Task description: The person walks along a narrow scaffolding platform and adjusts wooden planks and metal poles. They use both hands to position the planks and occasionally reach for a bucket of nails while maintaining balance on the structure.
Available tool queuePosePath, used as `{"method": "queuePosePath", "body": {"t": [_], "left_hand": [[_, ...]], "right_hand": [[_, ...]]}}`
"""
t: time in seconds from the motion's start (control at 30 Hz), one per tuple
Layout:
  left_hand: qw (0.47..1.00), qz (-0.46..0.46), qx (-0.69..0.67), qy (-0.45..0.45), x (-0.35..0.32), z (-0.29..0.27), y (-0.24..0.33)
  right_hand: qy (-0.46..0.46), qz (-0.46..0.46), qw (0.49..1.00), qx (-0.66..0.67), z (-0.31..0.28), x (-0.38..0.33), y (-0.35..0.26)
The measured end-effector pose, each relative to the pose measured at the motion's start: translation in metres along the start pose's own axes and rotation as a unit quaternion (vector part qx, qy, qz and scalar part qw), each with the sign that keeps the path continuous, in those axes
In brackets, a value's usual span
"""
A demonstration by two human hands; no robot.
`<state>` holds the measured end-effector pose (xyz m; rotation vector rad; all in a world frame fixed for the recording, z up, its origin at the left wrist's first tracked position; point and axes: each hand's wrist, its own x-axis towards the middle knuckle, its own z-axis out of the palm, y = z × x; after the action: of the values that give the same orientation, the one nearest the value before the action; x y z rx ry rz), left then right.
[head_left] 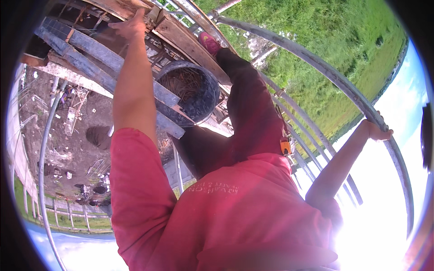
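My left arm reaches up to the far left, where my left hand lies with its fingers spread at the edge of weathered wooden boards. It holds nothing that I can see. Out on the right, my right hand is closed around a long grey metal scaffold pipe. Between my left arm and my leg stands a dark bucket holding many thin rusty pieces, perhaps nails or wire ends. Grey planks or bars pass behind my left forearm and by the bucket.
I am high up. Far below on the left lies a dirt site with scattered debris. Grass spreads beyond the pipes at right. More metal pipes rise at left. My shoe is on the boards; an orange tape measure-like item hangs at my waist.
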<state>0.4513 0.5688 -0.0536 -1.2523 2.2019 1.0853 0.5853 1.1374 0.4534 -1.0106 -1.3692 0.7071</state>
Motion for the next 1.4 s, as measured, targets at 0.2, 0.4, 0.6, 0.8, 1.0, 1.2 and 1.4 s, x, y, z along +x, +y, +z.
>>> {"method": "queuePosePath", "body": {"t": [0.2, 0.4, 0.6, 0.8, 1.0, 1.2, 1.4], "left_hand": [[1.0, -0.021, -0.001, -0.006, -0.004, -0.002, 0.006], [1.0, -0.025, 0.012, -0.011, -0.005, -0.003, 0.009], [1.0, -0.023, 0.011, -0.007, 0.001, 0.0, 0.003], [1.0, -0.008, 0.0, -0.005, 0.001, 0.001, 0.002], [1.0, -0.027, -0.007, -0.002, -0.003, -0.001, 0.008], [1.0, -0.025, -0.012, 0.001, -0.002, 0.001, 0.007], [1.0, -0.02, -0.015, 0.012, -0.002, 0.002, 0.004]], "right_hand": [[-0.026, -0.02, 0.999, 0.015, -0.005, 0.013, 0.005], [-0.058, -0.016, 0.998, 0.025, -0.013, 0.012, 0.005], [-0.017, -0.044, 0.999, 0.027, -0.003, 0.002, 0.003], [-0.049, -0.032, 0.998, 0.019, -0.007, -0.004, 0.002], [-0.066, -0.013, 0.997, 0.031, -0.013, 0.026, 0.013], [-0.166, -0.198, 0.955, -0.144, -0.039, 0.075, 0.04], [-0.151, -0.138, 0.971, -0.121, -0.037, 0.079, 0.037]]}}
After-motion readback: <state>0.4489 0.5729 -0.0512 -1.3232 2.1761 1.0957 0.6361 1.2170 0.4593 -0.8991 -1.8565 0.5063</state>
